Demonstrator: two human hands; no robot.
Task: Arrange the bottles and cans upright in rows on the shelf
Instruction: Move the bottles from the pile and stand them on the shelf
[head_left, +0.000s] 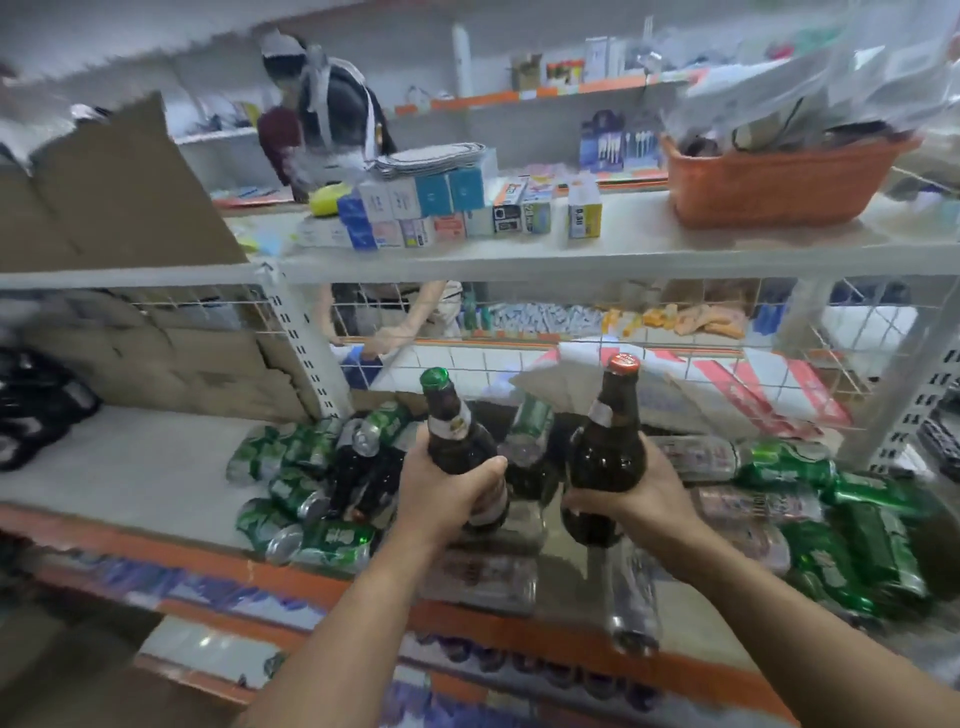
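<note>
I've got a bottle in each of my hands, both lifted clear above the shelf (130, 467). My left hand (441, 493) is wrapped tight around the lower body of the green-capped bottle (457, 431), thumb across the front, neck tipping slightly to the left. My right hand (639, 499) is closed round the belly of the red-capped bottle (608, 447), fingers curling under its left side, cap leaning a little to the right. The two bottles are near each other but apart, with a gap between them.

Through that gap I see a green can (530, 421) standing behind, and under it another dark bottle (530, 478), partly hidden by my hands. Below and around my hands it's a jumble: the left pile of green cans (291, 467) lies on its side, just left of my left hand, with dark bottles (363, 478) lying among it. To the right of my right hand, the right pile of green cans (857, 530) is tumbled flat too, mixed with silver-pink cans (696, 457). Directly beneath my wrists, near the orange shelf edge (208, 561), lie shrink-wrapped cans (483, 577); the blur hides their labels.

The left stretch of the shelf is bare. Above, the upper shelf (623, 254) carries small boxes (441, 208) and an orange basket (779, 182).
</note>
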